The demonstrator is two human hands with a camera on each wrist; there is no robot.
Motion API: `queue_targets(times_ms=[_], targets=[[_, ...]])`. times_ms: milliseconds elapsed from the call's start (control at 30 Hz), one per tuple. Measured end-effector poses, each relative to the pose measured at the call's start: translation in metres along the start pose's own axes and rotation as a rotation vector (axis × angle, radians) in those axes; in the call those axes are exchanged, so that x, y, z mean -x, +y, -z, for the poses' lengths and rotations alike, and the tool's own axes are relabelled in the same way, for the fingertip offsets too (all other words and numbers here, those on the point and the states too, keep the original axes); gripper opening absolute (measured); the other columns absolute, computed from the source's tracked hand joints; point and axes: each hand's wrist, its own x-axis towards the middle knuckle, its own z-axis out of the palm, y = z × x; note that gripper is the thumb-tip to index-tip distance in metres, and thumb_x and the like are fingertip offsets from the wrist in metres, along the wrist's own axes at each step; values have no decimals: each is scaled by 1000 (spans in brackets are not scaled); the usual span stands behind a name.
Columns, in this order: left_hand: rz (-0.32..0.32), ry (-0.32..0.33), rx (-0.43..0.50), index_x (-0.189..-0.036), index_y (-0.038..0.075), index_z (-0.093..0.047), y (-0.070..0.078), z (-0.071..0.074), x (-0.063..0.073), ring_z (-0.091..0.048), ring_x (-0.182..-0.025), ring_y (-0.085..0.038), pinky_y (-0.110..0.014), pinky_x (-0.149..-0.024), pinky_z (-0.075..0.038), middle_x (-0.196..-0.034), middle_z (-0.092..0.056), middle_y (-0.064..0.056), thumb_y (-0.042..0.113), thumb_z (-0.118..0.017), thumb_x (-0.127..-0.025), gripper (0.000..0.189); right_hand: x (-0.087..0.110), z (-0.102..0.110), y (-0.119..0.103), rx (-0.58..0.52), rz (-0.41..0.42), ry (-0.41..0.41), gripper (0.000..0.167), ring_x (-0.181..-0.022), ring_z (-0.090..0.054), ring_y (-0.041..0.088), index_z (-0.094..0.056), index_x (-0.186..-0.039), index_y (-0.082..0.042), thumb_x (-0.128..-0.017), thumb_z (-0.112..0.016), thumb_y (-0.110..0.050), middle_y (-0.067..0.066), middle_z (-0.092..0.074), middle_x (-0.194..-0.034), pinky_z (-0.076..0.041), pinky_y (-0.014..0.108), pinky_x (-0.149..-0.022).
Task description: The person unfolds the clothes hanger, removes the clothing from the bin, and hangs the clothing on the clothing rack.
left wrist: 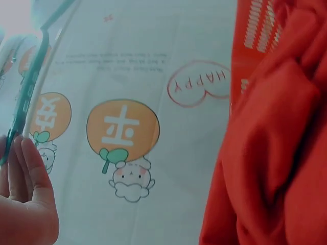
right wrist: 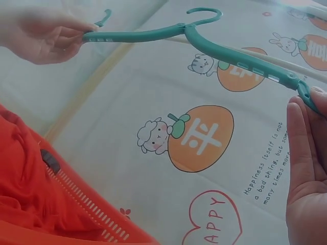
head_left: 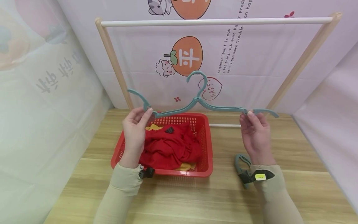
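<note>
A blue-green folding hanger (head_left: pixel 226 108) is held up in the air between both hands, its hook upward and its arms spread to either side. My left hand (head_left: pixel 135 130) pinches the left arm near its joint, where the end piece bends upward. On the other side my right hand (head_left: pixel 255 133) pinches the right arm at its joint, with the end piece reaching out past the fingers. In the right wrist view the hanger (right wrist: pixel 227 53) shows slots along its arm. Below the left hand sits a red basket (head_left: pixel 207 146) with a crumpled red garment (head_left: pixel 167 146) in it.
A rack with a white rail (head_left: pixel 218 21) and wooden posts (head_left: pixel 114 62) stands behind the hands. Another hanger, folded (head_left: pixel 239 165), lies on the wooden table (head_left: pixel 195 199), partly covered by the right wrist. Yellow cloth (head_left: pixel 186 167) shows under the red garment. Printed sheets hang around.
</note>
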Motion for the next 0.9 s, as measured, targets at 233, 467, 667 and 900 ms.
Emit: queue_targets(times_ms=[233, 467, 667, 900], targets=[[129, -9, 464, -105, 8, -72, 1, -8, 1, -73, -85, -17, -34, -91, -57, -94, -75, -7, 9, -71, -97, 8, 2, -3, 2, -35, -18, 10, 17, -84, -74, 27, -70, -89, 9, -99, -56, 11, 19, -73, -91, -61, 33, -79], [308, -77, 891, -105, 6, -64, 2, -19, 3, -74, -94, -18, -28, -95, -53, -106, -75, -10, 8, -64, -101, 5, 3, -5, 6, -133, -39, 19, 17, -84, -74, 29, -69, -89, 10, -99, -56, 12, 20, -73, -93, -61, 33, -79], [323, -134, 894, -106, 5, -65, -3, -25, 3, -73, -95, -17, -28, -96, -53, -110, -75, -9, 10, -58, -104, 8, 2, -3, 8, -143, -37, 26, 16, -85, -74, 29, -71, -90, 9, -99, -58, 11, 20, -74, -94, -60, 33, -81], [266, -175, 651, -108, 14, -74, -7, -28, 6, -71, -99, -16, -32, -101, -50, -107, -76, -4, 18, -69, -99, 11, 3, -4, 10, -130, -44, 4, 15, -86, -74, 28, -71, -90, 9, -98, -58, 10, 19, -74, -94, -60, 33, -81]])
